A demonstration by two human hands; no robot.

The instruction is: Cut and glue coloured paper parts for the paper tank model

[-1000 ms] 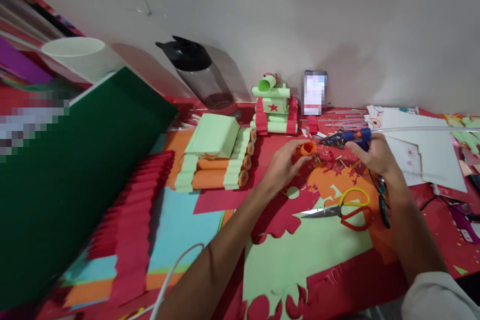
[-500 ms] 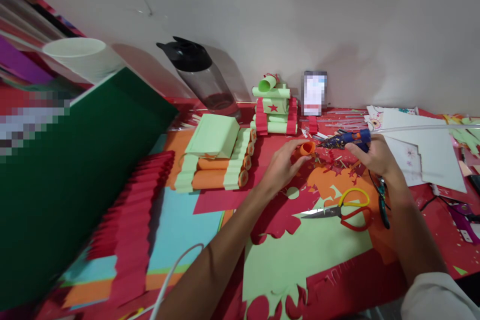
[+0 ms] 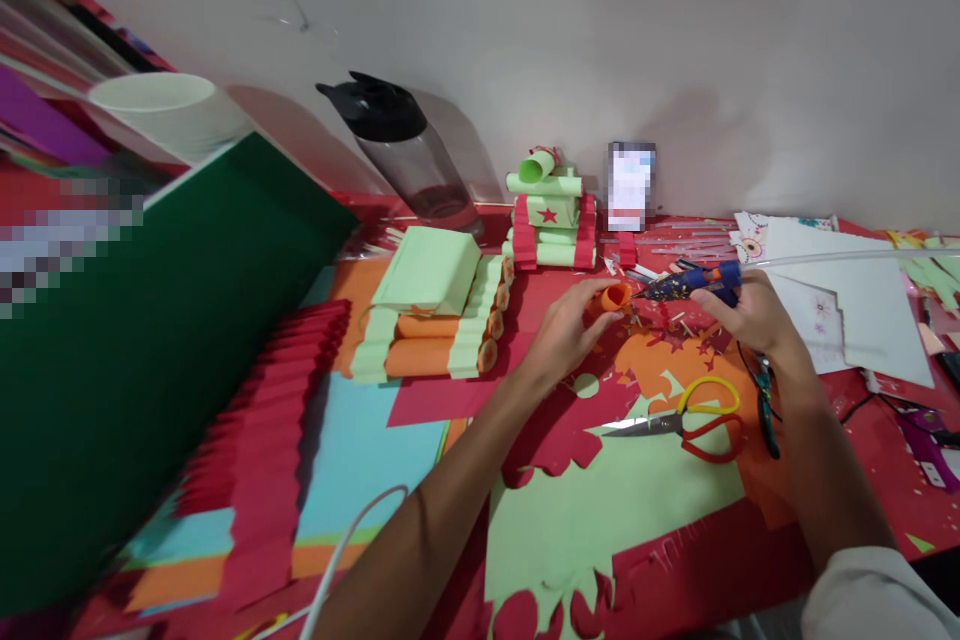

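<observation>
My left hand (image 3: pixel 562 335) pinches a small orange paper tube (image 3: pixel 617 299), open-mouthed, near the tip of the dark-blue glue gun (image 3: pixel 694 282) gripped in my right hand (image 3: pixel 757 315). A clear, black-lidded bottle (image 3: pixel 424 165) shows red low down (liquid or red tabletop (image 3: pixel 877 450), I cannot tell); a white round tub (image 3: pixel 176 120) stands behind a dark-green board (image 3: pixel 187 340), its contents hidden.
</observation>
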